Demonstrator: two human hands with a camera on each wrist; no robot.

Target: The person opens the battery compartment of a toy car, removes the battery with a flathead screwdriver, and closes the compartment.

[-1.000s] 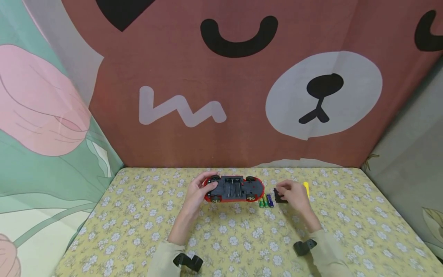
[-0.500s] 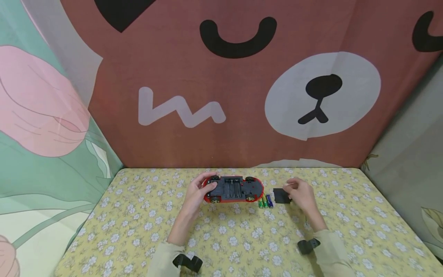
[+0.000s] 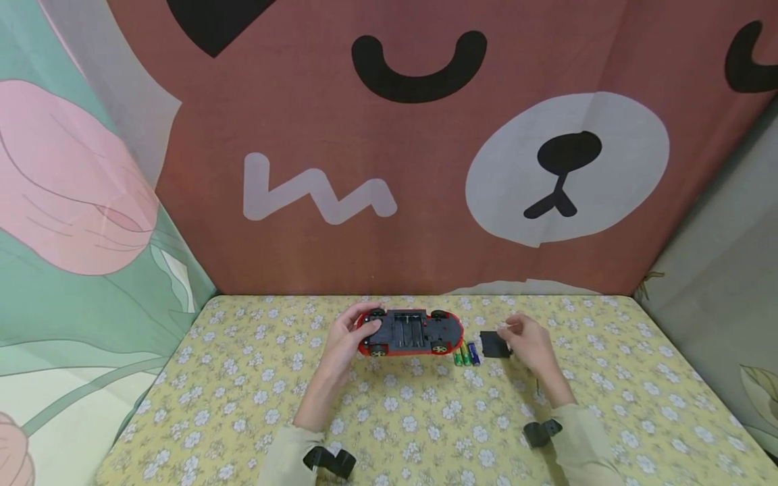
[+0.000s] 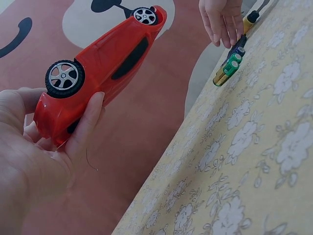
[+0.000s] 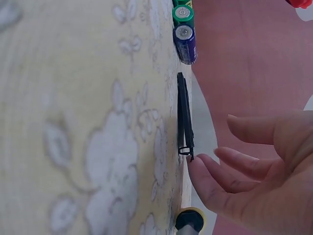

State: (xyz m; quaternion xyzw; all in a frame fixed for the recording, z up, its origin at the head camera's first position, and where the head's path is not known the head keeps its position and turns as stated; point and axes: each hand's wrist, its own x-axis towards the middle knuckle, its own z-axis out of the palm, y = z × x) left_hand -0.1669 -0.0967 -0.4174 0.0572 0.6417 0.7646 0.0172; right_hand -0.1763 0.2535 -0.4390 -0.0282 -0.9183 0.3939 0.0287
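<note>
My left hand [image 3: 344,343] grips one end of a red toy car [image 4: 110,63], thumb across its underside. Turned bottom up, the car [image 3: 408,333] shows an open battery compartment with bare slots. Nearest to my right hand [image 3: 527,341] is a flat black battery cover [image 3: 495,344], lying on the cloth. In the right wrist view, one fingertip [image 5: 195,164] touches or nearly touches the end of the cover [image 5: 185,115]. The thumb stands apart from the other fingers, and nothing is held.
Two green batteries [image 3: 466,354] and a blue battery [image 5: 185,44] lie between the car and the cover. Beside my right hand lies a screwdriver [image 4: 251,18] with a yellow and black handle, mostly hidden in the head view. A flowered cloth [image 3: 401,418] covers the table.
My right hand has drawn back to the right from over the cover, exposing more of it and hiding the screwdriver's yellow handle. The left hand and car have stayed nearly still.
</note>
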